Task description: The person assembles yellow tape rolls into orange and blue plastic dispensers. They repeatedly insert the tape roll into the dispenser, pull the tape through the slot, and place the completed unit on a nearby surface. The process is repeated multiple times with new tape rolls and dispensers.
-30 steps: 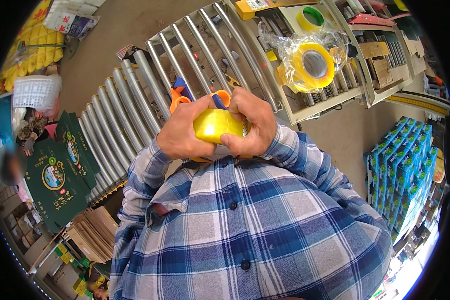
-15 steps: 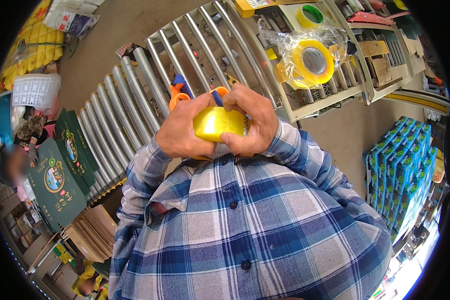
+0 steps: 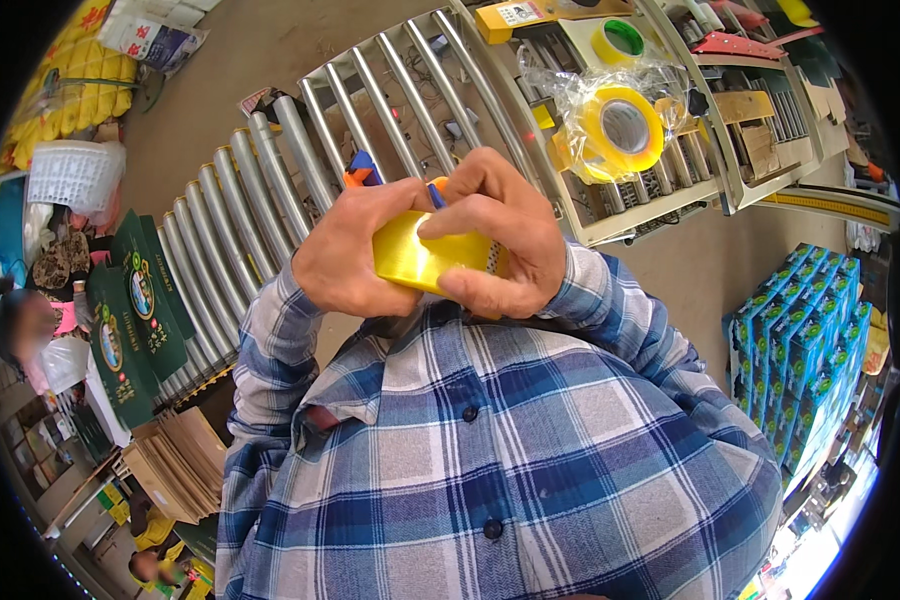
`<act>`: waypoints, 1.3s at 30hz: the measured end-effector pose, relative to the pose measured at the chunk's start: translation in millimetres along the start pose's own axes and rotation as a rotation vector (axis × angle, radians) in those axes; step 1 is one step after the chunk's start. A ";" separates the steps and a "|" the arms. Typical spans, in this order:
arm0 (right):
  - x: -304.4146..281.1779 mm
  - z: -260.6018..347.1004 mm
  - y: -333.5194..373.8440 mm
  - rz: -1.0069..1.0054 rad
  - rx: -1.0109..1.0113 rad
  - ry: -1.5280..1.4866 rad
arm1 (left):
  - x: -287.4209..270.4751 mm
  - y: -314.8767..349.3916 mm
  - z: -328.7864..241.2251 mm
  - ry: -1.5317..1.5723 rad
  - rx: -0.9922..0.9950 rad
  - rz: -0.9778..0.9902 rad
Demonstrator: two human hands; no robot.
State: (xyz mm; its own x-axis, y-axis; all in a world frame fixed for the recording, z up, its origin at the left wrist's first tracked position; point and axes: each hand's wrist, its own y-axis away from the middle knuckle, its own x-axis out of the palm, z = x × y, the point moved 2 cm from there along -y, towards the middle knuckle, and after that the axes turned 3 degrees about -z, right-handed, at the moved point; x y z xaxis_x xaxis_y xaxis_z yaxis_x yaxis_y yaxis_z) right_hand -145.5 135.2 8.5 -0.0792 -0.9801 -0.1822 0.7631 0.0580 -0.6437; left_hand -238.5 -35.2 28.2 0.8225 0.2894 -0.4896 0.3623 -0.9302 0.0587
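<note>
A roll of yellow packing tape (image 3: pixel 425 255) is held on its side in front of my chest. My left hand (image 3: pixel 348 250) grips its left end, with fingers and thumb closed round it. My right hand (image 3: pixel 518 232) is at the right end. Its index fingertip presses on the shiny tape face, and the thumb lies along the near edge. Other right-hand fingers are bent behind the roll, partly hidden. An orange-and-blue object (image 3: pixel 363 170) shows just beyond the hands, mostly covered by them, so I cannot make out its kind.
A roller conveyor (image 3: pixel 260 190) runs ahead and to the left. At the upper right, tape rolls in clear plastic (image 3: pixel 620 130) rest on a frame. Stacked blue boxes (image 3: pixel 795 350) stand right. A co-worker (image 3: pixel 65 290) is beside green boxes (image 3: pixel 135 330), far left.
The roll has shifted slightly left and tilted. My right index finger has stretched across its face, and my right hand has opened out somewhat. At the left, a co-worker's green box has moved.
</note>
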 end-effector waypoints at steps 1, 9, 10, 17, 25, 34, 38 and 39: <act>2.0 -1.2 5.6 -0.074 0.009 0.013 | 3.3 1.4 3.9 0.002 -0.006 -0.023; 2.9 1.1 18.7 -0.198 0.005 0.080 | 17.3 8.3 16.1 0.162 -0.061 -0.052; 4.9 3.2 13.4 -0.187 -0.019 0.106 | 17.9 8.7 13.8 0.178 -0.072 -0.048; -6.4 5.1 27.3 -0.100 -0.059 0.180 | 22.8 9.0 15.4 0.226 -0.095 -0.043; -5.7 9.0 29.0 -0.056 0.206 0.033 | 27.1 6.0 17.3 0.199 0.016 -0.003; 5.4 16.9 38.8 -0.183 1.068 -0.550 | 25.1 8.6 -19.9 0.029 0.000 -0.020; 9.0 11.8 44.1 -0.197 1.137 -0.711 | 29.8 9.0 -27.7 -0.030 0.030 -0.021; 9.9 11.0 44.3 -0.200 1.153 -0.752 | 30.8 8.7 -29.2 -0.040 0.042 -0.026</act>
State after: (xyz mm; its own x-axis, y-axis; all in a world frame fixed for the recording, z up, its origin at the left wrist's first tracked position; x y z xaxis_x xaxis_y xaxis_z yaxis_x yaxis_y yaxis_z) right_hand -105.4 126.1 -13.6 -0.1689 -0.8404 0.5149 0.9015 0.0795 0.4255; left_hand -197.2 -27.8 39.0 0.7944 0.3056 -0.5250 0.3643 -0.9312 0.0092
